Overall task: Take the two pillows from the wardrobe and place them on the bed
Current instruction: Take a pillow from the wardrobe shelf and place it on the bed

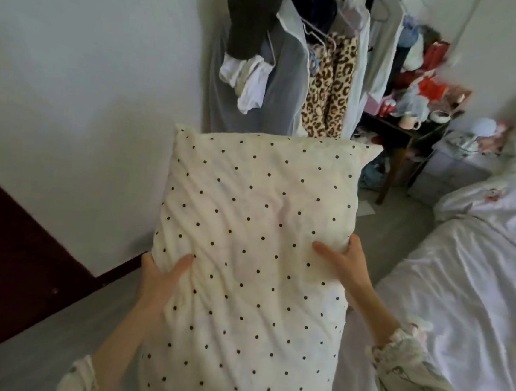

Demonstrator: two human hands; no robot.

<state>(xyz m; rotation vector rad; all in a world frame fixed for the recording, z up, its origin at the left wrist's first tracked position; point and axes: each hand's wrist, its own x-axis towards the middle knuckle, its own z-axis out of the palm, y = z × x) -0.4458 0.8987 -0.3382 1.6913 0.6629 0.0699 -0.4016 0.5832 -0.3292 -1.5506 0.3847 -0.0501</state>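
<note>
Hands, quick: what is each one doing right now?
Left hand: grips the left edge of the polka-dot pillow.
Right hand: grips the pillow's right edge.

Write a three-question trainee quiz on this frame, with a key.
1. True or false: the polka-dot pillow already lies on the bed.
2. Which hands grip the pillow? A) left hand only B) right hand only C) both
3. Fill in: the leopard-print garment hangs ____ the pillow in the picture.

Key: 1 false, it is held up in the air to the left of the bed. 2 C, one hand grips each side edge. 3 above, among the other hanging clothes.
</note>
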